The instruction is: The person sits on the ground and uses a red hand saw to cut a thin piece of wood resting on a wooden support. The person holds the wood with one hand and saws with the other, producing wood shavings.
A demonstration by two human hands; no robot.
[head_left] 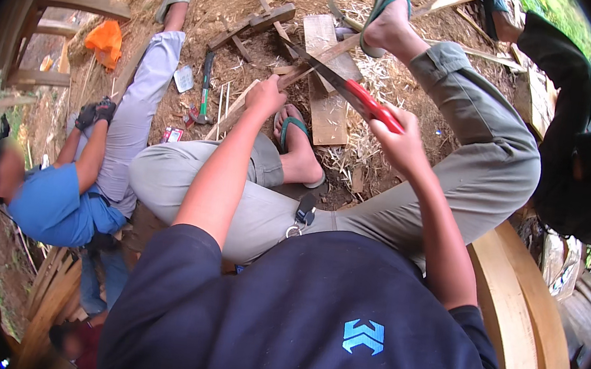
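Dirt ground (221, 0) was littered with pale wood shavings (394, 72). Handsaw (352, 90) was held out past the lap: narrow straight dark blade (324, 72) pointing up-left, glossy red handle (372, 105). Right hand (402, 142): fingers wrapped round the handle. Left hand (267, 95): fingers closed on the near end of a slim brown wood strip (297, 76). Blade crossed the strip; exact contact couldn't be told. Flat pale board (330, 120) passed beneath. Green-handled hammer (205, 88) lay to the left, beyond it a person in blue (48, 205).
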